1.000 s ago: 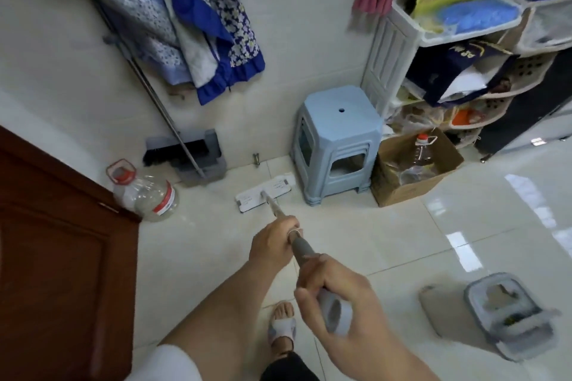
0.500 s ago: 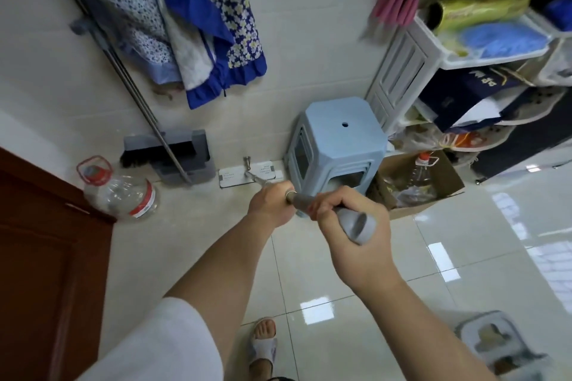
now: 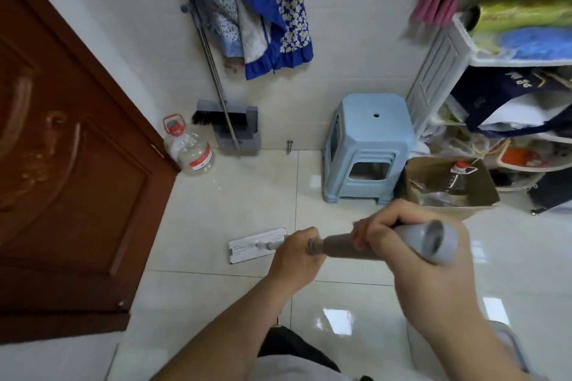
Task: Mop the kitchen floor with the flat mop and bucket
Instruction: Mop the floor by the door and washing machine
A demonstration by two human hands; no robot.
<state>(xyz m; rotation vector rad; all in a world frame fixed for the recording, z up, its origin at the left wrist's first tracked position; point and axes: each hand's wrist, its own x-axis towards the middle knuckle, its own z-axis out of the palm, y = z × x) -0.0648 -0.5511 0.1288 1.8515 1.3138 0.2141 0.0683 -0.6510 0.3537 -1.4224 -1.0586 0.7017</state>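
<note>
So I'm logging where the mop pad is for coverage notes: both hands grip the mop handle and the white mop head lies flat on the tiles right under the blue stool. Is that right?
Not quite. In the head view the mop head lies flat on open tiles, well clear of the blue stool, nearer the brown door. The left hand and right hand do both grip the mop handle.

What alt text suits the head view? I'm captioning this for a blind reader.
Both hands grip a flat mop's handle, left hand ahead of right hand, its white head flat on glossy tile. A blue stool, dustpan and water bottle line the wall.
</note>
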